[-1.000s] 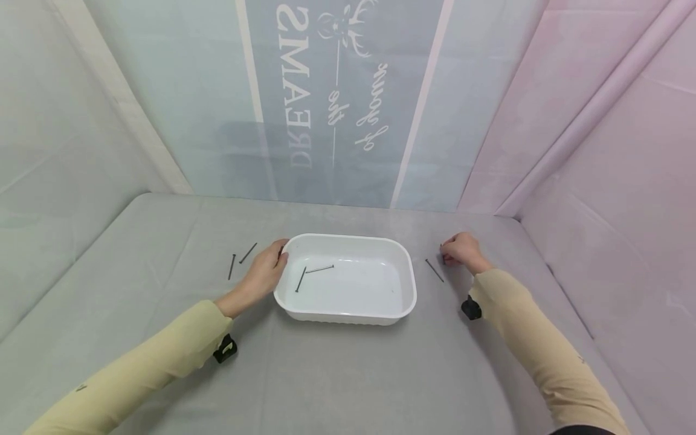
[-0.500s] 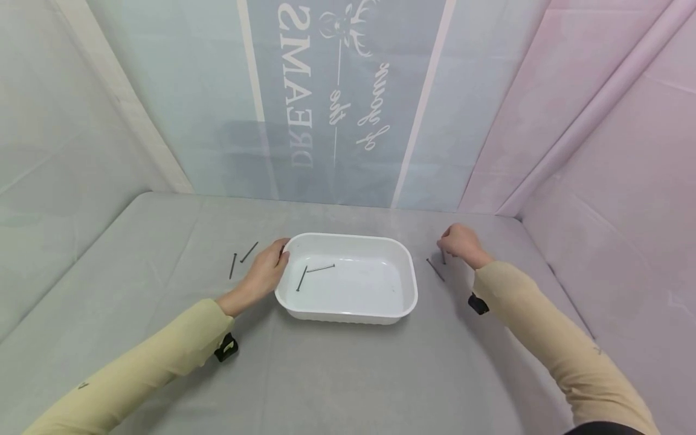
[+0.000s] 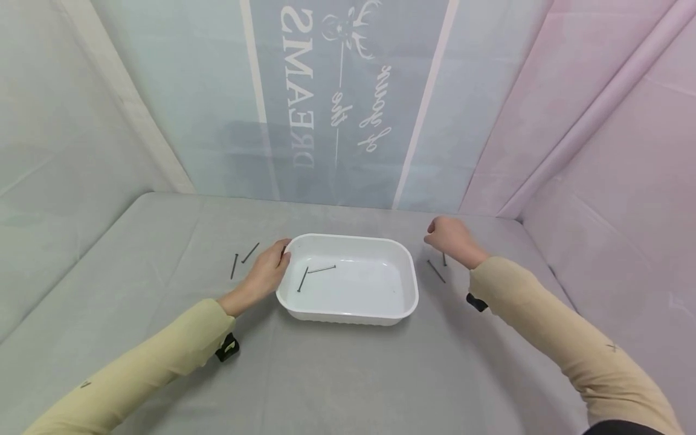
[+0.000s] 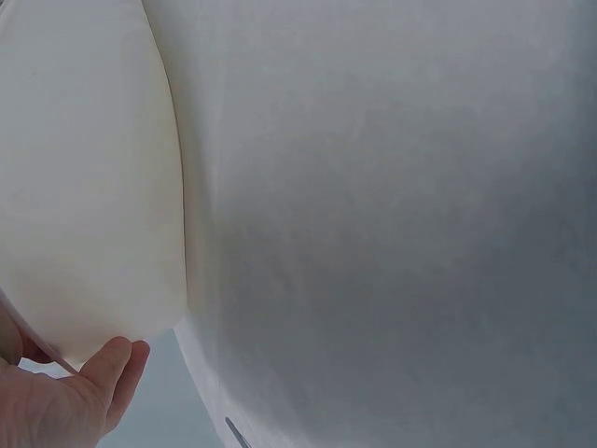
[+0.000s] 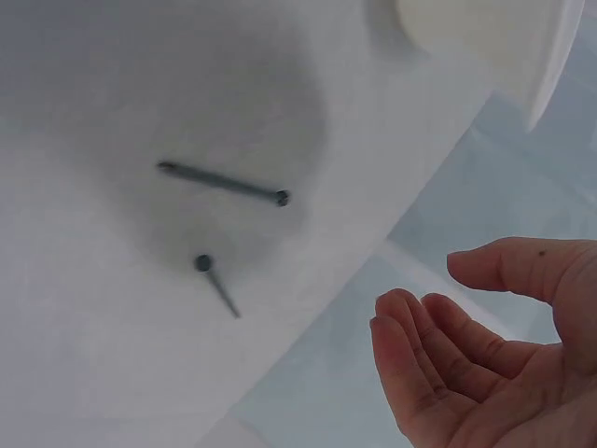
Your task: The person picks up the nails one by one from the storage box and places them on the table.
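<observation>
A white rectangular basin [image 3: 348, 317] with rounded corners stands mid-table, two dark nails [image 3: 321, 269] lying inside toward its left end. My left hand [image 3: 268, 266] grips the basin's left rim, thumb over the edge and fingers along the outer wall. My right hand [image 3: 454, 240] hovers to the right of the basin, its fingers [image 5: 457, 350] loosely bent, thumb apart, and nothing between them. Below it on the cloth lie two more nails: one slanted nail [image 5: 224, 182], and a second nail [image 5: 217, 285] partly hidden by the hand in the head view.
Left of the left hand, two nails [image 3: 234, 266] rest on the grey cloth-covered table [image 3: 348, 380]. A printed fabric wall [image 3: 337, 109] rises behind the table. More fabric walls [image 3: 625, 199] enclose both sides.
My right hand has lifted off the rightmost nail and moved left toward the basin, leaving that nail on the cloth. My left hand has stayed on the basin's rim.
</observation>
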Motion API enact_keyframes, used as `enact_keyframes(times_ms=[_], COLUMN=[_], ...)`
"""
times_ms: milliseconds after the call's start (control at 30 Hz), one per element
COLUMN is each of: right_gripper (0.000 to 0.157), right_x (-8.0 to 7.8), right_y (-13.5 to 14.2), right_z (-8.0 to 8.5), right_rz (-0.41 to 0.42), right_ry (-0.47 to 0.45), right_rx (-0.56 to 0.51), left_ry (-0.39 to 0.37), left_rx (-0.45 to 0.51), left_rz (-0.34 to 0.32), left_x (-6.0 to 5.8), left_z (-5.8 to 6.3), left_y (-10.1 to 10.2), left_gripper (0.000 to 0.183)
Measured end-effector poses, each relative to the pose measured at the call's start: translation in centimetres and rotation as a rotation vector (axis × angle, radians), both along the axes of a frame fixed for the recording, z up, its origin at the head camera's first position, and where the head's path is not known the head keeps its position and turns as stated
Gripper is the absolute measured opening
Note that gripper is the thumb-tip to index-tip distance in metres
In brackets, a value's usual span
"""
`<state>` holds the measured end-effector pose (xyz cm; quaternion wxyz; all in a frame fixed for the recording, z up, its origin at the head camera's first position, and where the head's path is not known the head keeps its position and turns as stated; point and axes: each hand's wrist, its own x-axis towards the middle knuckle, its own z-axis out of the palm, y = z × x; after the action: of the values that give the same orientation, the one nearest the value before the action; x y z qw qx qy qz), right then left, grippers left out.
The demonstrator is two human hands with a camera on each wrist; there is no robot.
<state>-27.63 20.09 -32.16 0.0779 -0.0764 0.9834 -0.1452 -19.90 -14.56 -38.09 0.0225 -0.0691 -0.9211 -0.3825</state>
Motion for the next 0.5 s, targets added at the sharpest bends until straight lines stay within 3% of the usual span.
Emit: enact_keyframes(times_ms=[233, 500], right_gripper=[0.031, 0.032], right_x=[0.6, 1.4], right_y=[-1.1, -2.1], right_z=[0.9, 1.9], right_rz=[0.047, 0.069], right_ry=[0.042, 0.024], right_rx=[0.011, 0.010], left_ry=[0.009, 0.012], left_rx=[-0.003, -0.001], left_rz=[0.007, -0.003], left_x=[0.0, 0.1], left_z=[0.0, -0.1], left_y=[0.0, 0.0], left_gripper=[0.039, 0.039])
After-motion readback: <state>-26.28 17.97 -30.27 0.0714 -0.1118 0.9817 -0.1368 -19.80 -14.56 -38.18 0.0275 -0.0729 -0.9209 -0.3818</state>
